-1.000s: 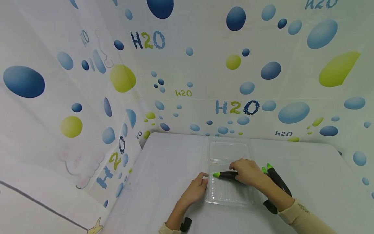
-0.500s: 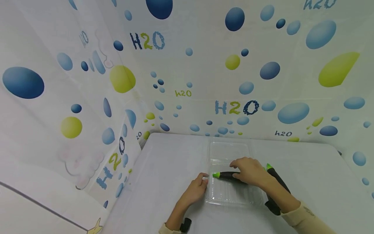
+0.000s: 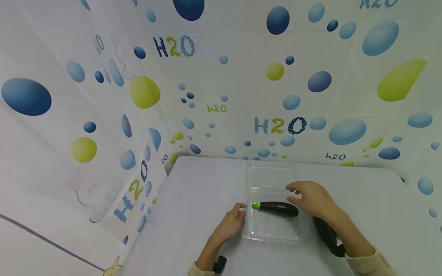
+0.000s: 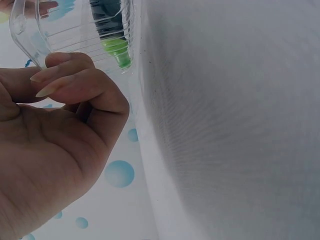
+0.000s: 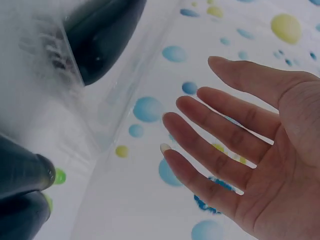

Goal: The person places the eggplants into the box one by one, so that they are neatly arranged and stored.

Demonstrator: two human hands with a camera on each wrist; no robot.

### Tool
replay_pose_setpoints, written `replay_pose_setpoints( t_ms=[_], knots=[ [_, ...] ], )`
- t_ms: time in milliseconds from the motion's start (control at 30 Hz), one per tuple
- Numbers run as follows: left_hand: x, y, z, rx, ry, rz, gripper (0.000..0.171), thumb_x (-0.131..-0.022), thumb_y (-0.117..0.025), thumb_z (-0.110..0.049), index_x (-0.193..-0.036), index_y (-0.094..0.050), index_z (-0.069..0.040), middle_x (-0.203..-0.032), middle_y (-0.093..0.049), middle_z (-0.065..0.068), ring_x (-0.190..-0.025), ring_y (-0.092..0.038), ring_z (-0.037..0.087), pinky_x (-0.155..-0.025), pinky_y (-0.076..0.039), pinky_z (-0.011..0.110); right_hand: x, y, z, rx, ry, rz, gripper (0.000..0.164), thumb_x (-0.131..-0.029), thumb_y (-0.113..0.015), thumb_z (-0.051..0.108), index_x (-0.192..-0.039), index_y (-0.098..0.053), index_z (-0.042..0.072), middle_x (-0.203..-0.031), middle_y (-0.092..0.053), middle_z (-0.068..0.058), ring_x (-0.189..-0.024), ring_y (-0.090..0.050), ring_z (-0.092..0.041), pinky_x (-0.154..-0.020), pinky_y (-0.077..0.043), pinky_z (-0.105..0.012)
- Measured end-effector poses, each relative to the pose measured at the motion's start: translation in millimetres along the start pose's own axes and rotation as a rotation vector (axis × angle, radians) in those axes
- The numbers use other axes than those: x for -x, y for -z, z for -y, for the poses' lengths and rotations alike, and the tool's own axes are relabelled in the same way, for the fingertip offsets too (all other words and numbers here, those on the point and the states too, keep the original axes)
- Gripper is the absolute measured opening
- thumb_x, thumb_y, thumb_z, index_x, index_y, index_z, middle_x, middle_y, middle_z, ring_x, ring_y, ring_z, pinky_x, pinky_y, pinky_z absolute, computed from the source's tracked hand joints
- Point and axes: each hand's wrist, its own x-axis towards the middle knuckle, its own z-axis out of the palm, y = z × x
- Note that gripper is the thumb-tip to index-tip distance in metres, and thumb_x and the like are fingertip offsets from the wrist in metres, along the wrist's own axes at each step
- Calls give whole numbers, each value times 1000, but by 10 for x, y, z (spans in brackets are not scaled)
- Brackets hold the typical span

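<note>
A dark eggplant point(image 3: 279, 208) with a bright green tip lies crosswise in the near half of a clear plastic container point(image 3: 272, 232), its tip toward the left wall. At that left wall my left hand point(image 3: 232, 223) pinches the container's rim between thumb and curled fingers, as the left wrist view point(image 4: 70, 115) also suggests. My right hand point(image 3: 312, 199) hovers just beyond the eggplant's thick end, fingers spread and holding nothing. In the right wrist view its palm and straight fingers show plainly. Two more eggplants point(image 5: 22, 172) lie right of the container, partly hidden under my right forearm in the head view.
The container's other half, a clear lid point(image 3: 271, 177), lies opened flat toward the back. All of it stands on a white-covered table point(image 3: 203, 184). A white curtain point(image 3: 241, 76) printed with bubbles and H2O lettering rises behind and to the left.
My right hand has let go of the eggplant and moved off to the right, leaving it lying in the container. My left hand has stayed at the container's left edge.
</note>
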Motion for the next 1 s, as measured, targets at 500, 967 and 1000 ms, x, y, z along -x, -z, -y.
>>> replay_pose_setpoints(
  t_ms=[500, 967, 1000],
  knots=[
    [5, -7, -3, -11, 2, -8, 37, -112, -44, -19, -141, -52, 2, -84, -63, 6, -67, -51, 13, -59, -41, 29, 341, 31, -253, -92, -183, -171, 32, -94, -78, 23, -123, -75, 10, -119, -73, -15, -96, -73, -35, -75, -56, -55],
    [-4, 8, -12, -25, -2, 0, 37, -113, -42, -18, -141, -51, 2, -80, -58, 2, -65, -49, 12, -57, -40, 28, 598, -26, -458, -114, -346, -187, 36, -94, -78, 28, -120, -75, 3, -115, -73, -24, -101, -68, -47, -75, -54, -60],
    [-7, 11, -16, -23, -2, 3, 37, -113, -42, -19, -142, -51, 2, -80, -57, 0, -65, -48, 12, -57, -40, 27, 610, -26, -467, -116, -357, -179, 37, -94, -78, 28, -121, -74, 2, -117, -72, -26, -103, -67, -48, -76, -54, -61]
  ],
)
